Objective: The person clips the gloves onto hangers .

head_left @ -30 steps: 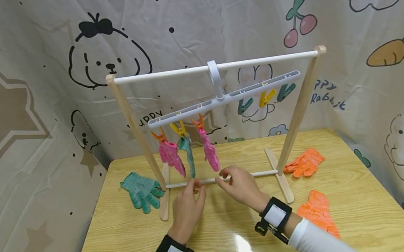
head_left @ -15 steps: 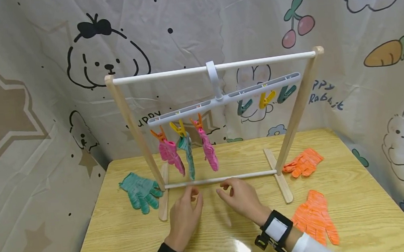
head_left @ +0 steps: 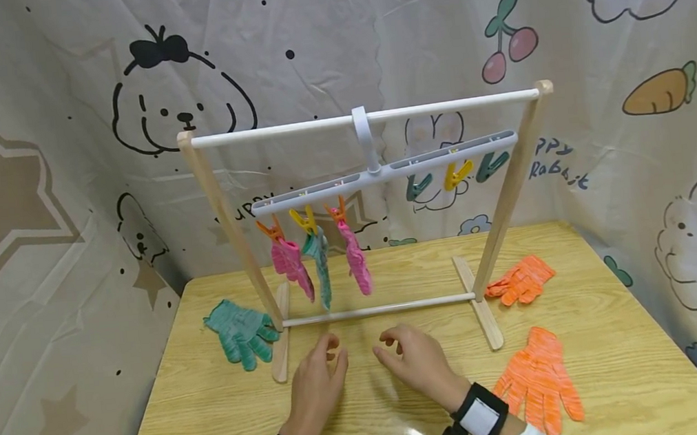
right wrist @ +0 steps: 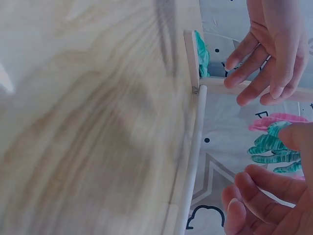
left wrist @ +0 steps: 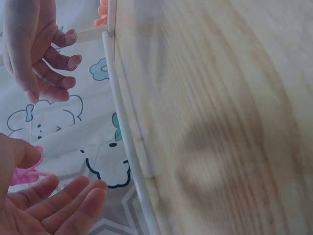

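Observation:
My left hand (head_left: 316,386) and right hand (head_left: 420,363) hover over the table in front of the rack, fingers loosely bent and nothing in them. Behind them a pale grey hanger (head_left: 376,173) hooks over the rack's top bar, its left end tilted down. On its left half hang a pink glove (head_left: 291,267), a green glove (head_left: 320,268) and another pink glove (head_left: 356,262), held by orange and yellow clips. In the right wrist view the fingers of the right hand (right wrist: 264,200) overlap the area below the hanging green glove (right wrist: 276,147).
A green glove (head_left: 243,334) lies by the left foot of the wooden rack (head_left: 514,189). To the right lie a crumpled orange glove (head_left: 523,279) and a flat orange glove (head_left: 543,380). Bare clips, one of them the yellow clip (head_left: 458,175), hang on the hanger's right half.
Both hands have drawn back from the lower bar toward the person, leaving the hanging gloves in place. The right sleeve has moved back, uncovering more of the flat orange glove.

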`<state>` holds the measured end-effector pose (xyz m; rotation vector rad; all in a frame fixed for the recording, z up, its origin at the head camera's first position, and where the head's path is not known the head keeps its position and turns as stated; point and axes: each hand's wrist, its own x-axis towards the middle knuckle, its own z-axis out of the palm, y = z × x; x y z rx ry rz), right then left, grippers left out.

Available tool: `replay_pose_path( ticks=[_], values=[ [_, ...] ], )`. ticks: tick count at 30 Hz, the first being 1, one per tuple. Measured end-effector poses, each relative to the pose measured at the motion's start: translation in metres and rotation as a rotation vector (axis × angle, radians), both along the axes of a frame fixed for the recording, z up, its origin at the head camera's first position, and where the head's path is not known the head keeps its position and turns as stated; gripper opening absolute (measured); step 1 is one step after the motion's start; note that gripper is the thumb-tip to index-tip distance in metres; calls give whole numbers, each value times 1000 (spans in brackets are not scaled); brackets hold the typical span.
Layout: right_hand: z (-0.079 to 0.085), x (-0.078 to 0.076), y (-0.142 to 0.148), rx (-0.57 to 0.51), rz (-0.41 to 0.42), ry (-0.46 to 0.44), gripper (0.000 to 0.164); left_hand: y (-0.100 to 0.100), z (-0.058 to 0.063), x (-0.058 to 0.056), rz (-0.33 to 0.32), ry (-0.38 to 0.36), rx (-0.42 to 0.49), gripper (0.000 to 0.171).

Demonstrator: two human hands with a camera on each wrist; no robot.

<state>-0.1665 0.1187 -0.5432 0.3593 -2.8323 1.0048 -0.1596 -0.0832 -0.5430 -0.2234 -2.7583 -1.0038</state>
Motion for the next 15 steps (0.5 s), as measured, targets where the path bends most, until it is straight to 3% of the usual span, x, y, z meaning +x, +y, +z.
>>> replay_pose_path(
  ticks=[15],
  values=[
    [-16,18,8,12,-16,-27,30,0,-9,14,-32,-28,-47,22]
  ],
)
